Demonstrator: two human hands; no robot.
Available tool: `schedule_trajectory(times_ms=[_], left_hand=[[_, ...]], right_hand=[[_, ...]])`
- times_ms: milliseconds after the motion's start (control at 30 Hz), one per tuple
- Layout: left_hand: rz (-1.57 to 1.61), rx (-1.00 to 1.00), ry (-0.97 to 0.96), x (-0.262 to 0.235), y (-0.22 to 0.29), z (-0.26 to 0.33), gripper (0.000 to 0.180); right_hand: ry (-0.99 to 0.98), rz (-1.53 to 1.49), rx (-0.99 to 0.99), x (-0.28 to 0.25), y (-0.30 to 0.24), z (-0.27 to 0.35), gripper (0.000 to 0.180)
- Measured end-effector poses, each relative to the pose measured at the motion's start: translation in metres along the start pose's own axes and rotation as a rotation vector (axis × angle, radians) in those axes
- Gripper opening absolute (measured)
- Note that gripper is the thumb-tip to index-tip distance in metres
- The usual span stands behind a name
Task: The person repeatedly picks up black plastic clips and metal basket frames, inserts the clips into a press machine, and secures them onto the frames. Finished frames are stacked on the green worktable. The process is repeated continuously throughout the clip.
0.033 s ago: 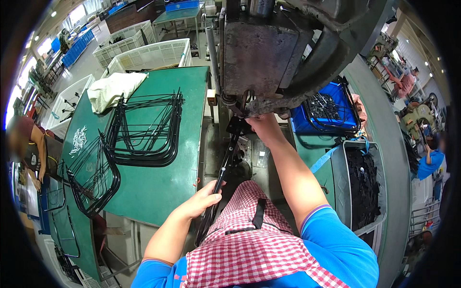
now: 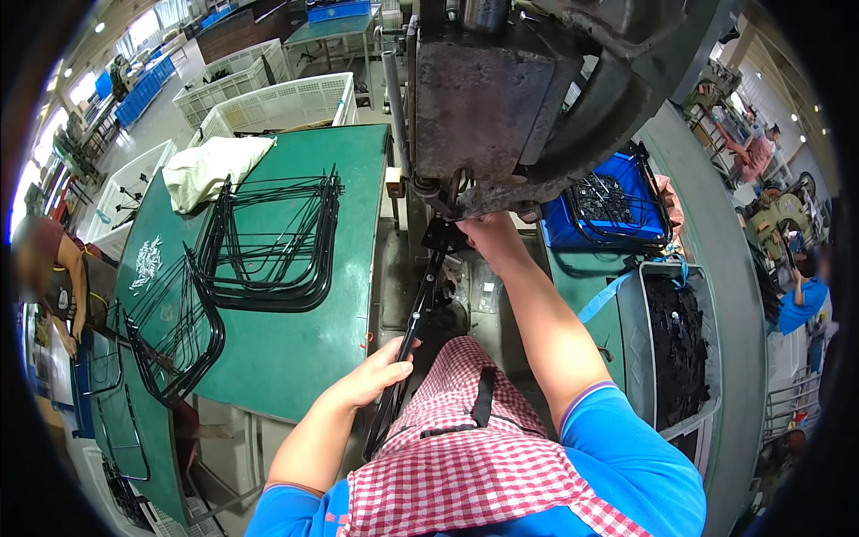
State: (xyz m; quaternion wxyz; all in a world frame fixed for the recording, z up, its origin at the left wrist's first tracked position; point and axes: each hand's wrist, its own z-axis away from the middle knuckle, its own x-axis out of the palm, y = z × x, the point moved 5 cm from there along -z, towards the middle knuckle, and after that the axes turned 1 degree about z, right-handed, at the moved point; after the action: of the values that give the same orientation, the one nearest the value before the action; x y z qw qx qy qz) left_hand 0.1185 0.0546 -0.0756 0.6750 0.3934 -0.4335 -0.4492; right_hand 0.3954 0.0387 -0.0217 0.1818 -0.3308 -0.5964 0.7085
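My left hand (image 2: 386, 367) is closed around a black tubular metal frame (image 2: 415, 315), thumb on top. The frame runs from beside my apron up to the underside of a heavy grey press machine (image 2: 483, 107). At the far end of the frame, just below the machine's head, is my right hand (image 2: 488, 234). Its fingers are curled in close to the frame's end. The fingertips and whatever they pinch are hidden there by the hand and the machine parts.
On the left, a green table (image 2: 268, 358) carries stacked black bent frames (image 2: 268, 295), small silver pins (image 2: 148, 264) and a pale cloth sack (image 2: 210, 170). To the right stand a blue bin (image 2: 568, 228) of small dark parts and a grey tub (image 2: 711, 358) of black pieces. A co-worker (image 2: 67, 268) is at far left.
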Motion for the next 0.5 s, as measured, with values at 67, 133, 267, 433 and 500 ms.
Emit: schedule_trajectory(times_ms=[67, 133, 267, 433, 500], left_hand=[[0.007, -0.036, -0.015, -0.001, 0.002, 0.001, 0.075], [-0.009, -0.054, -0.016, -0.001, 0.000, 0.000, 0.076], [-0.018, -0.025, -0.013, -0.002, -0.005, -0.001, 0.063], [-0.021, -0.073, -0.020, 0.001, 0.007, 0.004, 0.077], [0.016, -0.072, -0.023, 0.001, 0.010, 0.007, 0.078]], right_hand=[[-0.143, -0.262, 0.180, 0.002, 0.003, 0.006, 0.011], [-0.159, -0.277, 0.168, 0.005, 0.005, 0.007, 0.011], [0.001, 0.055, -0.066, 0.004, -0.002, 0.003, 0.013], [-0.109, 0.064, -0.013, 0.005, 0.022, -0.009, 0.027], [-0.102, 0.049, -0.011, 0.006, 0.033, -0.014, 0.027]])
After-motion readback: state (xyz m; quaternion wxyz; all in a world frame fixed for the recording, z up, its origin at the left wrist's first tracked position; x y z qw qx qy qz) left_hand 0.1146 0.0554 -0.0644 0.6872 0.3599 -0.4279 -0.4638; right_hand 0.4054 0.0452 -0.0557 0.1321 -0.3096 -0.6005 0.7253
